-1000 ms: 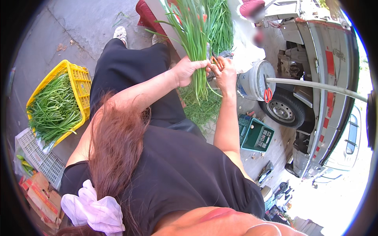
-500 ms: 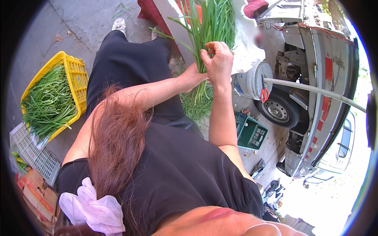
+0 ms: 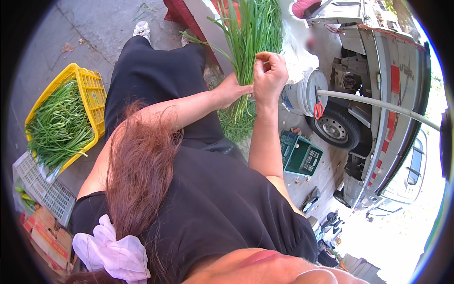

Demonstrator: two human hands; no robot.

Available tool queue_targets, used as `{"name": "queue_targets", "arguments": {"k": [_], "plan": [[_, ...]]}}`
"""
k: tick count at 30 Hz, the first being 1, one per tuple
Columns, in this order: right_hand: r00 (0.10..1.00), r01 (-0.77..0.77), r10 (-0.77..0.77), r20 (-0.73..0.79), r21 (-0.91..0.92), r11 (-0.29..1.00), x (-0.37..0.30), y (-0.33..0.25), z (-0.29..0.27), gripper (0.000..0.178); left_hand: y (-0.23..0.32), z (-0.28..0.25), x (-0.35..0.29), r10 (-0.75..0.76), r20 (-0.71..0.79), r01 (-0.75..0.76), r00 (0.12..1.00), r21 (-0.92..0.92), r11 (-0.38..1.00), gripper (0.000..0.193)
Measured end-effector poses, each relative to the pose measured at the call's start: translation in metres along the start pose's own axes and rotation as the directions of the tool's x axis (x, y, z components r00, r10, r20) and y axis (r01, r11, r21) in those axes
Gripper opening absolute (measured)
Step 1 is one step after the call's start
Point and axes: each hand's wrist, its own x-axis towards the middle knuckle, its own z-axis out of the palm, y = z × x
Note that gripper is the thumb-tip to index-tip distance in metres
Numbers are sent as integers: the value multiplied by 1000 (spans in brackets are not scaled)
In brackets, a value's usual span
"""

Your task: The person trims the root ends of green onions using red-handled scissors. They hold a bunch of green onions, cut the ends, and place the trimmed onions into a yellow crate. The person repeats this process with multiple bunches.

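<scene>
A bunch of long green chives (image 3: 244,61) stands upright in front of me, its pale lower ends pointing toward my body. My left hand (image 3: 231,92) is wrapped round the bunch near those ends, thumb across the stalks. Just right of the leaves is my right hand (image 3: 272,78), closed, thumb and forefinger pinched at the bunch's edge; whether a stalk is between them is too small to see. Behind the bunch more chives (image 3: 269,23) lie on a white-covered surface (image 3: 298,57). Loose greens (image 3: 236,125) show below my hands.
At left stands a yellow crate (image 3: 92,87) full of chives, with a grey plastic crate (image 3: 45,189) and flattened cardboard (image 3: 49,239) nearer. To the right are a grey bucket (image 3: 295,97) with red-handled scissors (image 3: 318,110), a green crate (image 3: 302,156), a pole (image 3: 378,104) and a parked truck (image 3: 392,94).
My right hand has shifted slightly right, away from the middle of the bunch, and its fingers have curled in. The left hand keeps its hold on the chives.
</scene>
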Motion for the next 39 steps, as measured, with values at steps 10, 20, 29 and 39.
{"name": "queue_targets", "arguments": {"k": [10, 20, 29, 39], "plan": [[987, 20, 16, 159, -222, 975, -4, 3, 6, 15, 0, 1, 1, 54, 37, -54, 998, 17, 998, 41], [989, -82, 96, 112, -122, 989, -6, 4, 4, 14, -2, -1, 2, 5, 75, -8, 997, 36, 999, 43], [995, -62, 71, 69, -120, 991, -7, 5, 5, 12, -6, -2, 7, -10, 42, 10, 999, 0, 1000, 48], [943, -332, 297, 152, 352, 875, -22, 10, 3, 8, 1, 0, 1, -42, 22, 38, 999, 133, 990, 49]]}}
